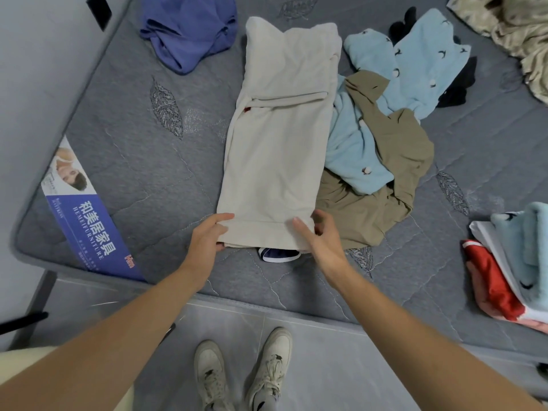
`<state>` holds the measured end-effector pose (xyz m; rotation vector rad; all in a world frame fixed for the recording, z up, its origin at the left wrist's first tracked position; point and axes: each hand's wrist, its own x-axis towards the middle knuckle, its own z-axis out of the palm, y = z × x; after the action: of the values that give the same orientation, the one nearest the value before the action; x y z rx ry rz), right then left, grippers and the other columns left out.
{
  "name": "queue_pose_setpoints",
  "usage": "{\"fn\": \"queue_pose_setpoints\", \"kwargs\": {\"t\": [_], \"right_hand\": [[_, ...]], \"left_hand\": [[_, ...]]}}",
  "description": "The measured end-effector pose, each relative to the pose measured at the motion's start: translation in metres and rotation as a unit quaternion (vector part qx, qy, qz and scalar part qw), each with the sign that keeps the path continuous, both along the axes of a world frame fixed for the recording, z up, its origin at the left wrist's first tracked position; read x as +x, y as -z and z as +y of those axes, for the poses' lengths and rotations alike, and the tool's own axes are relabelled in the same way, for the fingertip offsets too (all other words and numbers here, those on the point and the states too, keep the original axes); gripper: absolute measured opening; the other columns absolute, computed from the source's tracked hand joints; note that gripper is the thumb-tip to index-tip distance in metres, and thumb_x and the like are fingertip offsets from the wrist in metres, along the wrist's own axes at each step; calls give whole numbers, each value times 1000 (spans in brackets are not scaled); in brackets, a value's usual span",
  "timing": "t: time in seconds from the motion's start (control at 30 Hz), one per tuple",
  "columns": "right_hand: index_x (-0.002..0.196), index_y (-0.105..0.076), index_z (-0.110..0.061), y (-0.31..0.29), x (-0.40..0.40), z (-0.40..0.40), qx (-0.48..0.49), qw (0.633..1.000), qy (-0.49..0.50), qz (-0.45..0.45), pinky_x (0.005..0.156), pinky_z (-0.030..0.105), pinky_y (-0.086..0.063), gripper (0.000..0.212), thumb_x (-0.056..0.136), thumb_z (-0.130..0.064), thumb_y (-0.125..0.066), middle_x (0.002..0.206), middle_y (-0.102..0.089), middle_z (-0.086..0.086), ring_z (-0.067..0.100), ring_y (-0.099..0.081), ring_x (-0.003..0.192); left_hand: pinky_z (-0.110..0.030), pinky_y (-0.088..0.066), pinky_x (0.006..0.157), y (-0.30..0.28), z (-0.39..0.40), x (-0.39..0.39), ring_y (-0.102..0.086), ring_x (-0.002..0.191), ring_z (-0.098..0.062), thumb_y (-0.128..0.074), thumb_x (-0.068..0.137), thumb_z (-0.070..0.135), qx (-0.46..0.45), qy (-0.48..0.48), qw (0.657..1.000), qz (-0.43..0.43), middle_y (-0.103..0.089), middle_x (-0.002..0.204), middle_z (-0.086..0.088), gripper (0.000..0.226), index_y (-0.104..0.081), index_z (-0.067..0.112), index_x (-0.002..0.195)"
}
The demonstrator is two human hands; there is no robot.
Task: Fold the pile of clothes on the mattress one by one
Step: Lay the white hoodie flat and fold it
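A cream garment (281,129) lies lengthwise on the grey mattress (142,161), folded into a long narrow strip. My left hand (207,235) pinches its near left corner, thumb on top and fingers underneath. My right hand (320,235) grips its near right corner the same way. A dark blue piece with white trim (277,256) pokes out from under the near hem. Right of the strip lies the unfolded pile: a light blue fleece garment (409,63), an olive-brown garment (385,185) and something black (456,84).
A crumpled blue-purple garment (189,31) sits at the far left. A stack of clothes, light blue on white and red (510,262), rests at the right edge. Beige patterned fabric (516,28) fills the far right corner. My shoes (243,372) stand on the tiled floor before the mattress edge.
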<state>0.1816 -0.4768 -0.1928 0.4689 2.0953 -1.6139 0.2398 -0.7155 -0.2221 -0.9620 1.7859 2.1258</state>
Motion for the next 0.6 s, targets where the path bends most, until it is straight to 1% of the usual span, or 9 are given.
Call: {"fn": "queue_pose_setpoints", "kwargs": {"t": [0.07, 0.17, 0.23, 0.27, 0.33, 0.4, 0.47, 0.53, 0.6], "right_hand": [[124, -60, -17, 0, -14, -13, 41, 997, 50, -31, 96, 34, -57, 55, 82, -42, -86, 120, -71, -1, 13, -69, 105], [99, -68, -18, 0, -27, -23, 50, 994, 69, -70, 92, 46, -61, 25, 83, -28, -85, 106, -77, 3, 22, -75, 96], [97, -70, -17, -4, -23, -23, 19, 994, 89, -65, 91, 53, -61, 17, 84, -18, -82, 102, -79, 5, 27, -76, 97], [100, -71, -16, -6, -18, -20, 9, 993, 100, -58, 92, 52, -61, 19, 85, -15, -81, 103, -79, 5, 27, -75, 98], [106, -72, -13, -10, -5, -11, -6, 990, 125, -59, 93, 46, -61, 23, 84, -12, -80, 104, -79, 6, 26, -75, 99], [102, -74, -11, -16, 7, -2, -21, 987, 145, -73, 92, 43, -61, 20, 83, -10, -80, 103, -80, 7, 26, -76, 98], [99, -75, -10, -20, 19, 4, -14, 985, 148, -87, 93, 44, -60, 18, 82, -7, -80, 100, -80, 6, 28, -76, 99], [103, -75, -6, -20, 30, 9, 5, 983, 142, -116, 92, 46, -60, 23, 81, -7, -80, 100, -80, 7, 29, -75, 99], [112, -73, -1, -14, 40, 13, 15, 980, 129, -148, 87, 46, -60, 32, 82, -8, -80, 103, -79, 10, 29, -74, 95]], "left_hand": [[-30, -59, 88, -1, 4, 0, -68, 103, -12, -67, 98, 20, -23, 17, 1000, 11, -75, 110, 4, 17, -75, 35, 103], [-28, -60, 82, 0, 6, -1, -69, 99, -16, -66, 99, 8, -80, 27, 996, 23, -74, 110, -3, 21, -73, 27, 105], [-16, -54, 74, -3, 5, 1, -67, 88, -9, -66, 98, 7, -129, 17, 991, 23, -74, 104, 3, 23, -75, 27, 103], [-12, -50, 72, -6, 5, 4, -67, 86, -5, -67, 97, 6, -141, 18, 990, 24, -75, 104, 6, 24, -76, 27, 103], [-9, -49, 78, -13, 7, 13, -69, 93, -3, -67, 96, 3, -134, 24, 990, 26, -76, 107, 8, 25, -77, 24, 105], [-14, -51, 85, -22, 12, 25, -71, 100, -9, -68, 95, 1, -123, 31, 992, 22, -76, 107, 7, 25, -78, 22, 105], [-20, -53, 91, -30, 17, 39, -71, 104, -14, -68, 95, 0, -119, 41, 992, 23, -76, 107, 4, 24, -78, 19, 105], [-28, -55, 96, -31, 22, 57, -71, 104, -17, -68, 95, -1, -119, 50, 992, 13, -76, 107, 2, 23, -78, 17, 106], [-39, -56, 100, -25, 24, 73, -71, 103, -20, -68, 96, 0, -123, 62, 990, 6, -76, 106, -1, 23, -77, 18, 106]]}}
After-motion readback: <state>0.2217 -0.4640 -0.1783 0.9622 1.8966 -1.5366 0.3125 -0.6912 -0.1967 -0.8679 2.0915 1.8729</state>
